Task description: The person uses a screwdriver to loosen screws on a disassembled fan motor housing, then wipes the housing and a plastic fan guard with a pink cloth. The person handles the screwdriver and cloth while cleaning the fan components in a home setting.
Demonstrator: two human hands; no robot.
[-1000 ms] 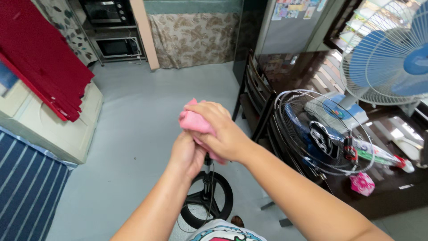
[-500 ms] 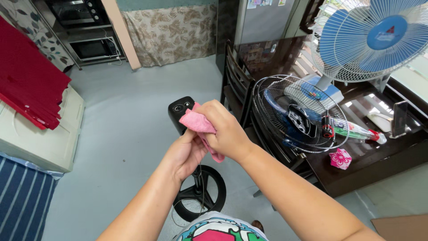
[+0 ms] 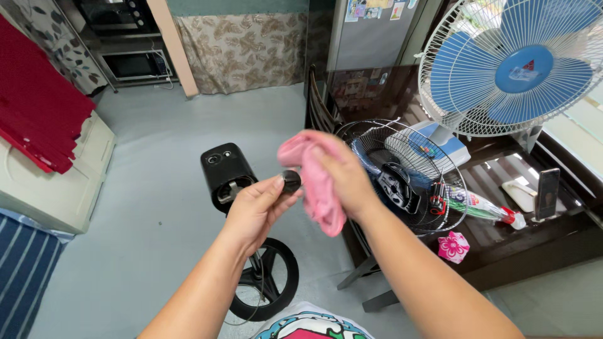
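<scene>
My left hand (image 3: 256, 210) grips the black motor head (image 3: 224, 169) of a stand fan from the right side, with a thumb and fingers at its round front hub (image 3: 291, 181). My right hand (image 3: 342, 177) is closed on a crumpled pink cloth (image 3: 312, 179) and presses it against that hub. The fan's pole runs down below my left hand to a round black base (image 3: 267, 285) on the grey floor.
A dark table (image 3: 515, 242) on the right carries a loose wire fan grille (image 3: 402, 176) with a blue blade, a white-and-blue desk fan (image 3: 509, 66), a phone (image 3: 546, 191), a spray bottle and a pink cloth. A dark chair (image 3: 317, 110) stands beside it. A cream cabinet (image 3: 53, 188) stands at left.
My right hand slid the pink cloth off the top of the motor head and round to its front hub, uncovering the black housing. My left hand moved up onto the head.
</scene>
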